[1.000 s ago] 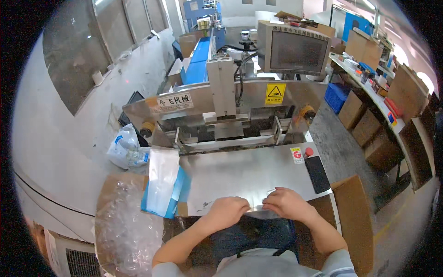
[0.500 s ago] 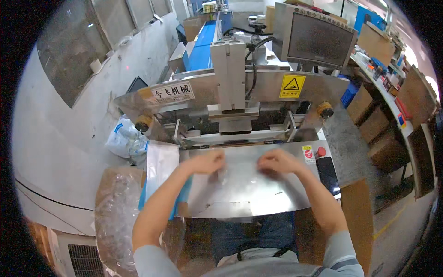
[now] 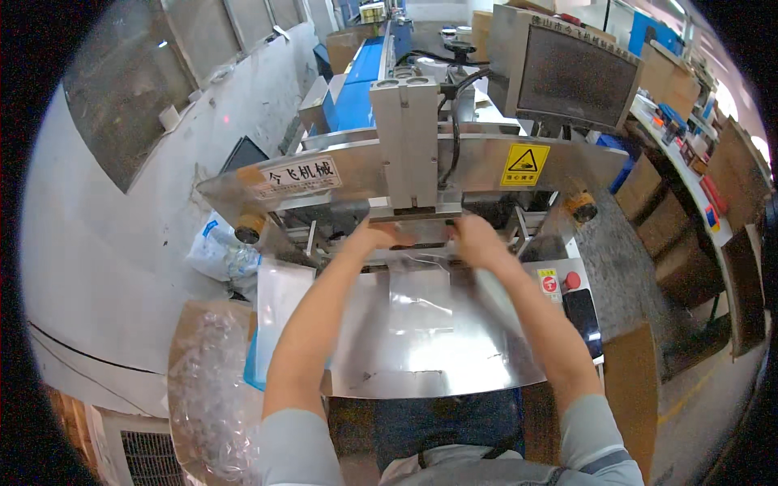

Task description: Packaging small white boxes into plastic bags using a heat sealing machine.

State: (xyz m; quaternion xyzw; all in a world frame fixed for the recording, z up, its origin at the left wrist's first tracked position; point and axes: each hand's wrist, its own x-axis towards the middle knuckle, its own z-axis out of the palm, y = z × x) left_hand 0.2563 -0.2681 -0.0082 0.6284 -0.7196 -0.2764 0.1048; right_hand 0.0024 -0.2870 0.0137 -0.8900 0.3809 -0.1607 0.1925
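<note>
A clear plastic bag (image 3: pixel 420 293) lies over the steel work plate (image 3: pixel 356 356), its top edge up at the jaw of a metal press-like machine (image 3: pixel 408 154). My left hand (image 3: pixel 381 236) pinches it near its upper left corner. Opposite, my right hand (image 3: pixel 480 243) grips around its upper right corner. Both hands are just under the machine's pressing bar (image 3: pixel 417 212), and the fingertips are partly hidden and blurred there. A stack of flat whitish plastic bags (image 3: pixel 284 287) rests on the plate's left side, beside my left forearm.
A carton heaped with clear plastic bags (image 3: pixel 207 397) stands at the left. A red push button (image 3: pixel 573 279) and a black phone (image 3: pixel 581 320) are on the right of the plate. Behind the machine are a blue conveyor (image 3: pixel 356 85) and a grey monitor (image 3: pixel 575 77).
Both hands have moved forward, away from me, from above the plate to beneath the pressing bar. The clear bag now shows plainly on the plate between my arms.
</note>
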